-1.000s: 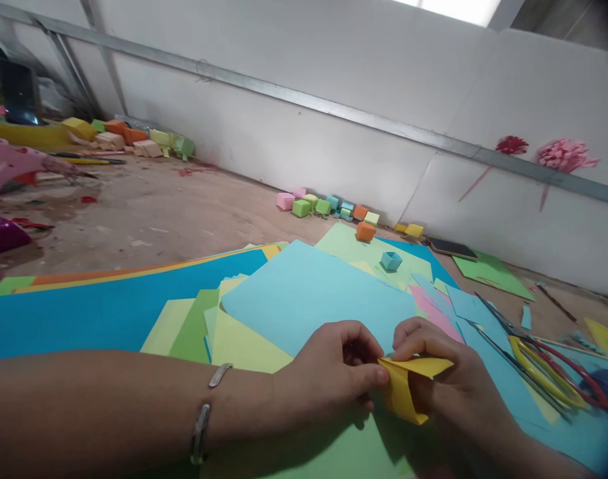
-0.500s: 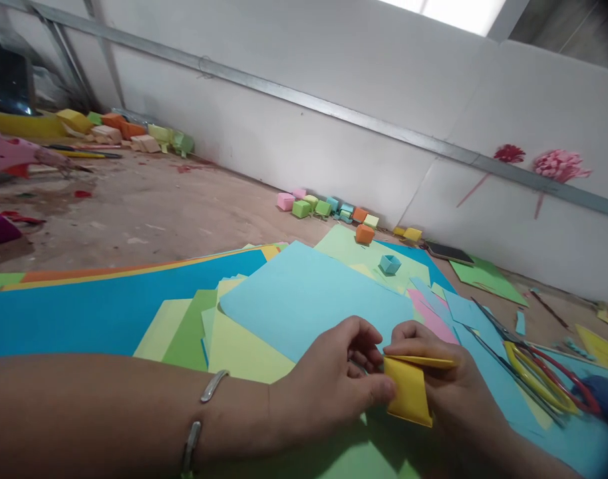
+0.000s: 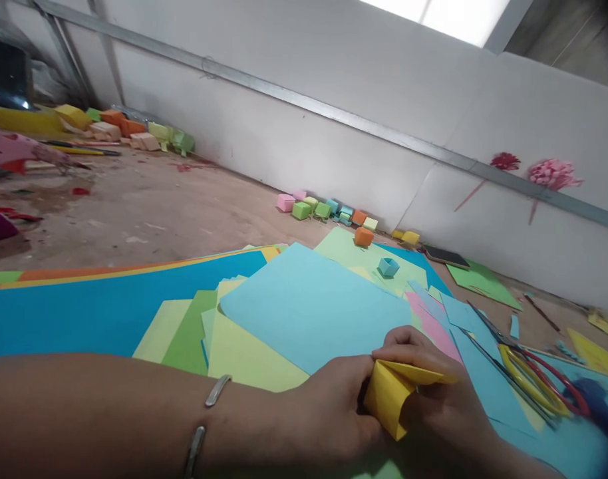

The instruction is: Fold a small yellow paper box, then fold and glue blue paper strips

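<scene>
A folded piece of yellow paper (image 3: 390,394) is held between my two hands, with a fold standing out to the right and an opening showing along its lower right side. My left hand (image 3: 336,402) grips its left edge, thumb below and fingers mostly hidden behind it. From the right, my right hand (image 3: 436,372) pinches the upper fold with its fingers curled. Beneath and beyond them lies a light blue sheet (image 3: 308,306) on a pile of coloured paper. A small open blue paper box (image 3: 388,267) stands past my right hand.
Scissors with yellow handles (image 3: 528,379) and a red-handled pair (image 3: 553,380) lie at the right. Several small paper cubes (image 3: 301,211) line the wall, with an orange cube (image 3: 364,237) nearer. A pink glue gun (image 3: 19,150) and a phone (image 3: 446,257) rest on the table (image 3: 149,193).
The yellow paper has turned and its front has opened from a flat square into a bent, hollow shape. My left hand has closed in on its left side.
</scene>
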`<state>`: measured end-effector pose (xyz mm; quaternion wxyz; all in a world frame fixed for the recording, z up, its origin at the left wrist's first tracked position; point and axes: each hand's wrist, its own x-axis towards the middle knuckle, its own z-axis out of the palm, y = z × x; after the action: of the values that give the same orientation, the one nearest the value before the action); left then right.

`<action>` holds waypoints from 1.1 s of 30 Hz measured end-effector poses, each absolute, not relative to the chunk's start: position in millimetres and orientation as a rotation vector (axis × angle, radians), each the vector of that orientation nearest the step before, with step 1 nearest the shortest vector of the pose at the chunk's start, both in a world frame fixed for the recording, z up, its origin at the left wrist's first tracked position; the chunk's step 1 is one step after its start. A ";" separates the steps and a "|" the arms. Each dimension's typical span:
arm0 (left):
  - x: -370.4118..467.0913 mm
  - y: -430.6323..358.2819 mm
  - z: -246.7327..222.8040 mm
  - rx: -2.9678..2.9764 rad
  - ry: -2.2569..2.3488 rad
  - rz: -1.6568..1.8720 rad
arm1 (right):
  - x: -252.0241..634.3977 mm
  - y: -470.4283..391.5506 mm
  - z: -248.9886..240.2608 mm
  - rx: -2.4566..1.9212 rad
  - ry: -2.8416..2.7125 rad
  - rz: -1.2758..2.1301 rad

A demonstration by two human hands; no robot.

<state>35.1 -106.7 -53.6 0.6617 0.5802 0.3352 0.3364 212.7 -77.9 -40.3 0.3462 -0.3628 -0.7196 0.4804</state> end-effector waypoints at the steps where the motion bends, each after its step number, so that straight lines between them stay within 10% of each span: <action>1: 35.0 -106.6 -54.2 1.335 0.768 0.756 | 213.6 -76.6 -40.4 -0.933 -1.883 1.231; 23: 35.8 -113.9 -44.3 1.547 0.865 0.771 | 212.6 -81.5 -36.6 -0.690 -2.031 0.960; 33: 33.7 -112.3 -51.7 1.474 0.773 0.778 | 223.3 -79.3 -34.8 -0.578 -2.263 0.271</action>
<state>33.7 -112.3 -51.7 0.6072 0.6375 0.3342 0.3364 223.3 -79.3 -34.8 0.3852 -0.2268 -0.8882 0.1064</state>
